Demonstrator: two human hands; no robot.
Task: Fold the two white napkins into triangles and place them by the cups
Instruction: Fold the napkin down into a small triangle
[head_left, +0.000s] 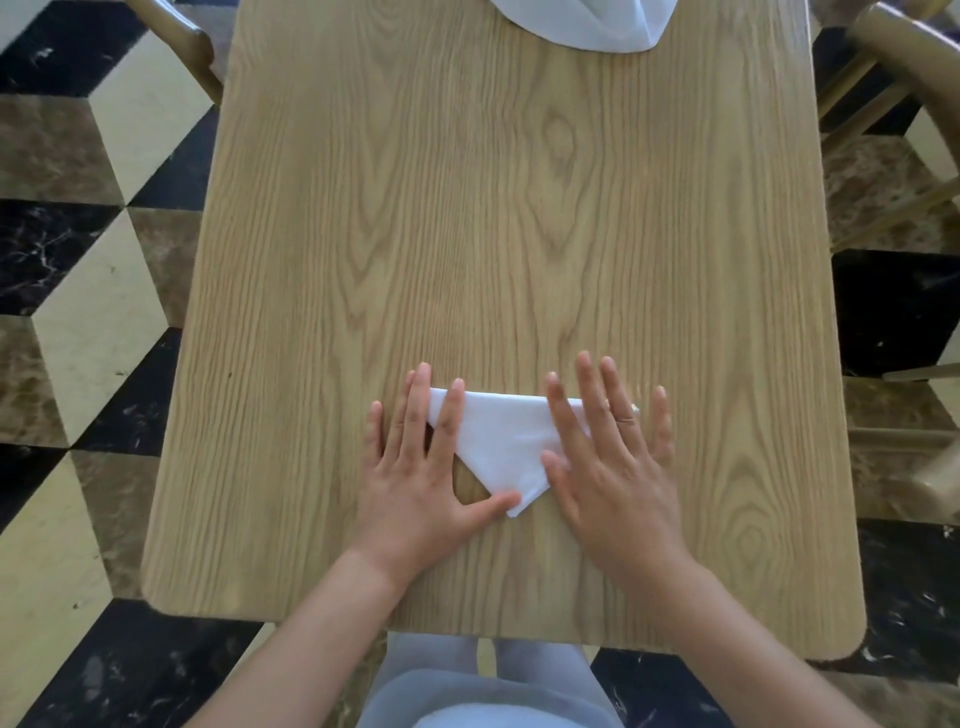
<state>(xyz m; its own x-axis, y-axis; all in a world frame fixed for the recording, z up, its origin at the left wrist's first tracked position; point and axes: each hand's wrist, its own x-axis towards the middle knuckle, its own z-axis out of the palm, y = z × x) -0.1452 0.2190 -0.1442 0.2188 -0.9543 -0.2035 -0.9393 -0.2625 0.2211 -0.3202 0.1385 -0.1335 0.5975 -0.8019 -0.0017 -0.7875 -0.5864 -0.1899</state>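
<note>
A white napkin (506, 441) lies folded into a triangle on the wooden table (467, 208), its long edge away from me and its point toward me. My left hand (426, 467) lies flat with straight fingers on the napkin's left corner, the thumb touching the near point. My right hand (608, 457) presses flat on the right side, covering that corner. A second piece of white cloth (582, 23) sits bunched at the table's far edge, cut off by the frame. No cups are in view.
Wooden chairs stand at the far left (176, 36) and along the right side (893, 78). The floor (93, 260) is patterned black, cream and brown tile. The table's near edge is just above my lap.
</note>
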